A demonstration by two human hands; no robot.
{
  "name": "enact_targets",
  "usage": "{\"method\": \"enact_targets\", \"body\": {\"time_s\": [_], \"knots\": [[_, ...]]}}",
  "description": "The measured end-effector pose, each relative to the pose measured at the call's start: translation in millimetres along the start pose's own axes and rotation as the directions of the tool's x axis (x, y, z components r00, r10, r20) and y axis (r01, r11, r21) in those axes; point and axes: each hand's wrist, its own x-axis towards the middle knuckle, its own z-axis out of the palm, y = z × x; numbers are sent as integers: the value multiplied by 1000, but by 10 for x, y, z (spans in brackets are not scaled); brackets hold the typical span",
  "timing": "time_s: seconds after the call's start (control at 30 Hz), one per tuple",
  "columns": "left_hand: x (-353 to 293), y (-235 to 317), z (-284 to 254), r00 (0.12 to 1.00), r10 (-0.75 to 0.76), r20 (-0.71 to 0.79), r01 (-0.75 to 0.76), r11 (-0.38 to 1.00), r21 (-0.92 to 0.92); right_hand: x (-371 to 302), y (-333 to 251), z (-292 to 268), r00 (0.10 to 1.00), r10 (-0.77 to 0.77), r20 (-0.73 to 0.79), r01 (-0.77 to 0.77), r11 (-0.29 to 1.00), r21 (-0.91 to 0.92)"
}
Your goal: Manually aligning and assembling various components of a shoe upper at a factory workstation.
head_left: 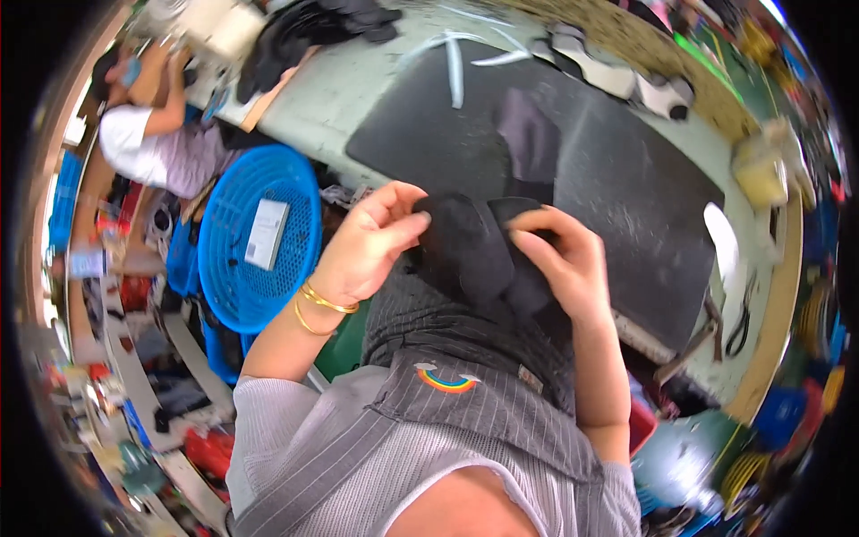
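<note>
Between my two hands, above my lap and the table's near edge, is a soft black fabric piece (461,246) with a curved seam, perhaps a shoe part. My left hand (362,242) pinches its left edge between thumb and fingers. On the other side, my right hand (568,259) grips the right edge, thumb and forefinger pressed together. Just beyond lies a dark grey-purple fabric piece (530,134) on a black mat (635,206), touched by neither hand.
A blue plastic basket (210,242) holding a white box (267,234) stands at my left. White strips (456,72), grey-and-white pieces (595,72) and black fabric (295,45) lie along the table's far side. Another person (148,134) sits at far left.
</note>
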Motion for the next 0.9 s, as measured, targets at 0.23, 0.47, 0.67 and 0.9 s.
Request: {"method": "enact_targets", "body": {"time_s": [0.23,0.47,0.67,0.9], "knots": [[-943,1077,-1229,528,673,-518,-604,726,328,-218,-499,-380,920,-270,-284,231,959,-166],[-546,1394,-2551,655,706,-270,-88,426,900,135,-594,-268,902,-212,-376,203,977,-63],[396,616,-613,817,540,202,-413,306,858,102,-777,-254,951,-180,-252,213,971,111],[565,303,1143,837,196,511,-259,964,55,-216,-849,-271,934,-207,-290,191,978,-81]]}}
